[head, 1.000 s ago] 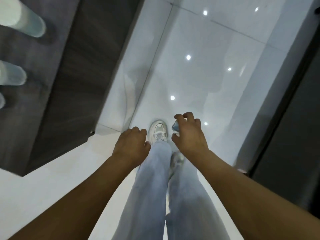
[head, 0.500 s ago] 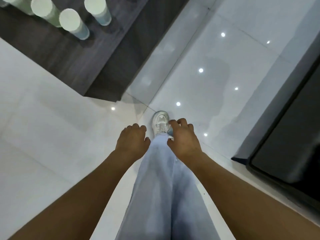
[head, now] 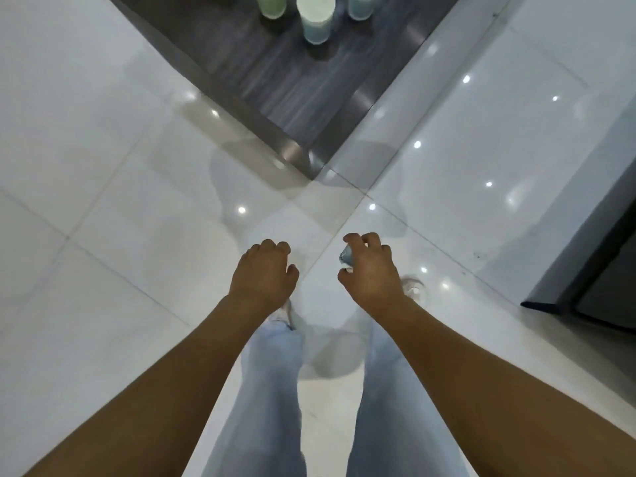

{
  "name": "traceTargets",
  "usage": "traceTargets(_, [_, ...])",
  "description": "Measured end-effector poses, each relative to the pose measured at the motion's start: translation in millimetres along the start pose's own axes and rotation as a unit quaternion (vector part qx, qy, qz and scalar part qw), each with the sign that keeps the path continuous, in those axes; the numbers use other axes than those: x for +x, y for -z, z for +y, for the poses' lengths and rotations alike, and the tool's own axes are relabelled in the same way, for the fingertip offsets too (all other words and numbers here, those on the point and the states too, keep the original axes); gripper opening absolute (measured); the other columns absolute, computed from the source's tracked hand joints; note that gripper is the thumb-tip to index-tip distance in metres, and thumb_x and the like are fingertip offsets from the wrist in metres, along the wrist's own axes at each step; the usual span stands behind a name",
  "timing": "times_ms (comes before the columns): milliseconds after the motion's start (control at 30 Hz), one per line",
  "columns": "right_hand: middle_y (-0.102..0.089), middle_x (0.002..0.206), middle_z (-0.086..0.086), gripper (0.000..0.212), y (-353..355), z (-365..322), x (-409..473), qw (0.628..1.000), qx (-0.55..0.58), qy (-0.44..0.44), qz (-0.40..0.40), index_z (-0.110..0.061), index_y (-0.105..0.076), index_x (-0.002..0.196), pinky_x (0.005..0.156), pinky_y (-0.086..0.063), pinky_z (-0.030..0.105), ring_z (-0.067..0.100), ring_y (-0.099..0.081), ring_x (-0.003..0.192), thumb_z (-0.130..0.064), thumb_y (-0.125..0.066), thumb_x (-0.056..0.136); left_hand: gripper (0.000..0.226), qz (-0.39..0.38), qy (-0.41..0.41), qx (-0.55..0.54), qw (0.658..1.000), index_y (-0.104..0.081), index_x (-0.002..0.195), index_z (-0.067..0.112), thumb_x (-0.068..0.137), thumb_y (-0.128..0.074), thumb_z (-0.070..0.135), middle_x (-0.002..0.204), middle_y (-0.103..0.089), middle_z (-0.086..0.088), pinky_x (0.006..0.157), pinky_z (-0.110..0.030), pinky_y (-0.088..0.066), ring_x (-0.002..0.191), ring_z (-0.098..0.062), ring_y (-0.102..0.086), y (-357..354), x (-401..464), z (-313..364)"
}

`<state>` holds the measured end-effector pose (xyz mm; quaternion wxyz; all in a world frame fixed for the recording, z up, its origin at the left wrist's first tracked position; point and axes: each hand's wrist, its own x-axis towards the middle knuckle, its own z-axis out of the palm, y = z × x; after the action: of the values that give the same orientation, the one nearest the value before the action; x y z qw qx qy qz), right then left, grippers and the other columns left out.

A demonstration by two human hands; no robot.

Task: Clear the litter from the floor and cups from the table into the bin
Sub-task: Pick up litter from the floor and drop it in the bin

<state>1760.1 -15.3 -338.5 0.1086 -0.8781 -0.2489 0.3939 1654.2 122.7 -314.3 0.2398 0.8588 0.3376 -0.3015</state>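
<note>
One litter scrap (head: 345,259) inside right hand (head: 370,270)

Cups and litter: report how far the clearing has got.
Done: nothing visibly binned; no bin is in view. In hand: the right hand grips a small crumpled blue-grey scrap; the left hand holds nothing. Left: three cups stand on the dark table.

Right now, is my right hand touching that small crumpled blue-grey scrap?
Touching. The head view shows the right hand with fingers and thumb curled round the small crumpled blue-grey scrap, which peeks out between them, above the white tiled floor.
</note>
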Motion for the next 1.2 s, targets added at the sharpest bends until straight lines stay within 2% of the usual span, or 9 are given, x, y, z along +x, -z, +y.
traceTargets(200, [-0.043, 0.133, 0.009, 0.051, -53, -105, -6, 1.0, 0.027, -0.002, -0.004, -0.019, -0.044, 0.135, 0.087, -0.045, 0.034, 0.03, -0.045, 0.112, -0.015, -0.06, 0.087, 0.04, 0.012, 0.005, -0.012, 1.0, -0.049, 0.131, 0.011, 0.096, -0.045, 0.029, 0.122, -0.054, -0.012, 0.089, -0.034, -0.042, 0.111, -0.028, -0.05, 33, -20, -114])
traceTargets(367, [-0.041, 0.136, 0.007, 0.053, -77, -161, 5, 0.999, 0.02, -0.002, -0.026, -0.021, -0.042, 0.137, 0.096, -0.045, 0.035, 0.029, -0.044, 0.116, -0.017, -0.061, 0.088, 0.04, 0.011, 0.015, -0.035, 0.999, -0.049, 0.131, 0.011, 0.096, -0.045, 0.029, 0.124, -0.053, -0.012, 0.089, -0.034, -0.041, 0.112, -0.028, -0.049, 54, -20, -172])
traceTargets(567, [-0.041, 0.135, 0.007, 0.054, -80, -213, 50, 1.0, 0.002, -0.004, -0.017, -0.022, -0.041, 0.138, 0.091, -0.049, 0.036, 0.027, -0.044, 0.117, -0.023, -0.063, 0.089, 0.04, 0.028, 0.005, -0.045, 0.999, -0.049, 0.131, 0.011, 0.096, -0.046, 0.029, 0.12, -0.053, -0.011, 0.088, -0.035, -0.042, 0.112, -0.028, -0.048, 94, 14, -212])
traceTargets(867, [-0.043, 0.132, 0.004, 0.051, -72, -295, 145, 0.998, 0.049, -0.036, 0.021, -0.024, -0.044, 0.134, 0.087, -0.05, 0.033, 0.025, -0.044, 0.116, -0.019, -0.065, 0.088, 0.039, 0.021, -0.046, 0.007, 0.999, -0.05, 0.13, 0.011, 0.095, -0.046, 0.028, 0.116, -0.055, -0.01, 0.087, -0.033, -0.042, 0.11, -0.027, -0.05, 168, 111, -252])
traceTargets(1200, [-0.044, 0.136, 0.004, 0.055, -95, -313, 169, 0.982, 0.112, -0.138, 0.064, -0.022, -0.042, 0.137, 0.093, -0.047, 0.034, 0.026, -0.045, 0.118, -0.02, -0.065, 0.088, 0.038, -0.024, -0.127, 0.068, 0.989, -0.051, 0.128, 0.01, 0.094, -0.047, 0.027, 0.12, -0.054, -0.011, 0.085, -0.034, -0.043, 0.112, -0.028, -0.049, 185, 178, -280])
